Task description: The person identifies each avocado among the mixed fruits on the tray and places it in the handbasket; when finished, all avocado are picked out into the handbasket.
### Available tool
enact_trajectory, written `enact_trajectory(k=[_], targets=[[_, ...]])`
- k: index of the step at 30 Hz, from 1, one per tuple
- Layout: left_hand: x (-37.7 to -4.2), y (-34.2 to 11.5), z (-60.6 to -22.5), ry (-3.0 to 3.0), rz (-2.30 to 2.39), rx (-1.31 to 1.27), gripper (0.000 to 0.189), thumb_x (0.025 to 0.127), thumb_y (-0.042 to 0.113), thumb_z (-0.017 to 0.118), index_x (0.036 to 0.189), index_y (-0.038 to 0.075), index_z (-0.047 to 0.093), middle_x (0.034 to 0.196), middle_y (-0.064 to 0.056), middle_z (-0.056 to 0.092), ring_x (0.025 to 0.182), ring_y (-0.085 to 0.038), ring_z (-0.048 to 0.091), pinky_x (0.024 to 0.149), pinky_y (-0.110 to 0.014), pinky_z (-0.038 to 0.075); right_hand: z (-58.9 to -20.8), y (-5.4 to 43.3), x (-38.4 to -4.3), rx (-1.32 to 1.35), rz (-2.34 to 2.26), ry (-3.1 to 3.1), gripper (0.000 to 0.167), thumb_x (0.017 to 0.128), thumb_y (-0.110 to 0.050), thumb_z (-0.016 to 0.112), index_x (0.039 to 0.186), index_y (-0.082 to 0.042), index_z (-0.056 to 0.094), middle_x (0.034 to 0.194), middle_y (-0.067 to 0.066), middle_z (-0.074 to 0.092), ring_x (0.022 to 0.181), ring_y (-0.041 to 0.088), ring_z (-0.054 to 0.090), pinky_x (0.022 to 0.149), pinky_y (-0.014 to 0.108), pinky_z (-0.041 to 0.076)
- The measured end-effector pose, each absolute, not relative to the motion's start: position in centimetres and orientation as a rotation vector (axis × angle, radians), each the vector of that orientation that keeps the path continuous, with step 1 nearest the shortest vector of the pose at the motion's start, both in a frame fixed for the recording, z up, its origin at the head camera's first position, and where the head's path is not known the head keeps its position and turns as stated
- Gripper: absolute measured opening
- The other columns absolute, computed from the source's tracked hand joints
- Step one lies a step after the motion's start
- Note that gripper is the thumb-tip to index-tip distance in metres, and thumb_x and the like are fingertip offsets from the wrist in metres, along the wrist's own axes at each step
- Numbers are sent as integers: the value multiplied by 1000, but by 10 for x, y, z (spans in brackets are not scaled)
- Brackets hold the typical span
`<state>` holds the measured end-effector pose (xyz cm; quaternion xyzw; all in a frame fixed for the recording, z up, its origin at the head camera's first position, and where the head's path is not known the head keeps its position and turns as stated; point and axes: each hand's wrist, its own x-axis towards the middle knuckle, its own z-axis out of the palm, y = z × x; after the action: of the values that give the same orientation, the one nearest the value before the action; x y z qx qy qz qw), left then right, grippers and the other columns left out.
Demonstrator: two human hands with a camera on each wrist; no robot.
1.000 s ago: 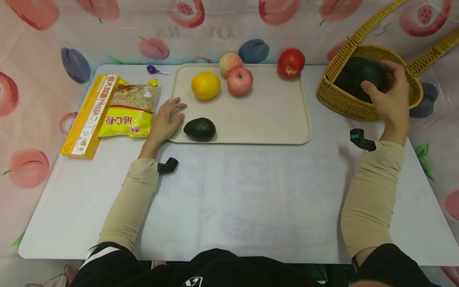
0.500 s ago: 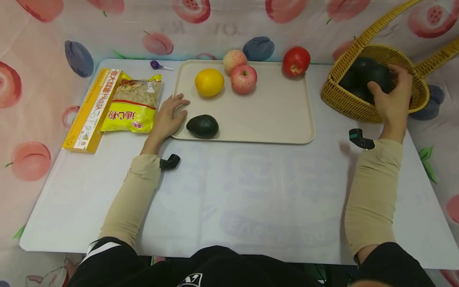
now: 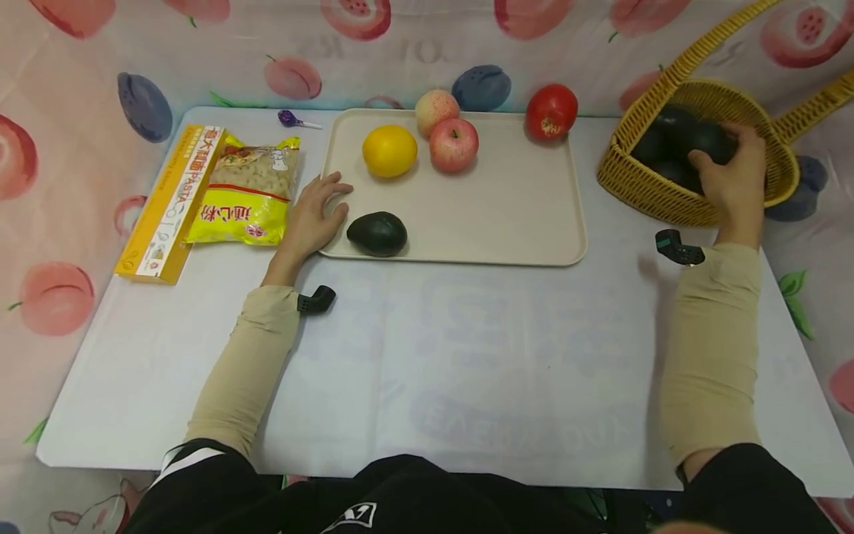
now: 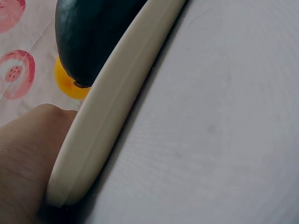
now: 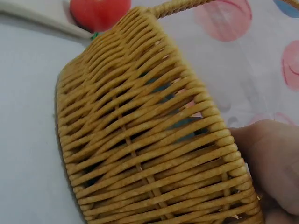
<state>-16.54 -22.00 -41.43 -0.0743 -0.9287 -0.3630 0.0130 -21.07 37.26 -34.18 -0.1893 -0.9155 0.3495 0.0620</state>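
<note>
My right hand [image 3: 737, 170] reaches into the yellow wicker basket [image 3: 657, 200] at the right, its thumb and fingers around a dark green avocado [image 3: 712, 141]. Other dark avocados [image 3: 674, 122] lie beside it in the basket. In the right wrist view the basket's woven side [image 5: 140, 121] hides the avocado and most of the hand [image 5: 275, 163]. At the tray's left edge, my left hand [image 3: 312, 219] rests with fingers loosely extended on the beige tray [image 3: 507, 222]. A single dark avocado [image 3: 376, 234] lies on the tray just right of that hand.
A yellow lemon [image 3: 390, 151], a peach [image 3: 437, 113] and a red apple [image 3: 454, 146] sit on the tray. A red pomegranate [image 3: 551, 112] is at its back right corner. A pasta box [image 3: 172, 204], a macaroni bag [image 3: 247, 193] and a lollipop [image 3: 290, 119] lie left.
My right hand has shifted slightly right in the basket with the avocado, and more of the other avocados shows. My left hand stays at the tray edge. The head view has shifted slightly.
</note>
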Motion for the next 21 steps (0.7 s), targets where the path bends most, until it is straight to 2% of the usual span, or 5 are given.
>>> enact_trajectory(k=[5, 9, 18, 21], targets=[[-165, -221, -415, -2885, -1136, -234, 36, 93, 23, 52, 127, 14, 57, 153, -4, 35, 146, -28, 17, 119, -51, 11, -343, 370, -214, -541, 986, -2750, 60, 91, -35, 51, 146, -24, 30, 152, 13, 24, 139, 23, 26, 119, 33, 20], [-165, -221, -415, -2882, -1142, -234, 36, 93, 22, 52, 127, 14, 57, 153, -4, 35, 146, -28, 17, 120, -50, 11, -342, 367, -215, -551, 966, -2732, 60, 90, -35, 51, 145, -22, 31, 151, 13, 26, 139, 23, 27, 118, 32, 19], [-166, -221, -415, -2880, -1143, -236, 36, 93, 22, 52, 127, 14, 58, 153, -4, 36, 146, -28, 18, 120, -50, 12, -344, 363, -216, -596, 976, -2721, 62, 89, -36, 50, 145, -29, 25, 152, 4, 23, 140, 19, 25, 118, 31, 19], [-165, -221, -415, -2883, -1155, -231, 36, 93, 22, 52, 127, 14, 58, 153, -4, 36, 146, -28, 17, 120, -50, 11, -345, 361, -215, -579, 1004, -2657, 58, 89, -35, 50, 143, -31, 29, 146, -5, 28, 137, 13, 27, 117, 27, 20]])
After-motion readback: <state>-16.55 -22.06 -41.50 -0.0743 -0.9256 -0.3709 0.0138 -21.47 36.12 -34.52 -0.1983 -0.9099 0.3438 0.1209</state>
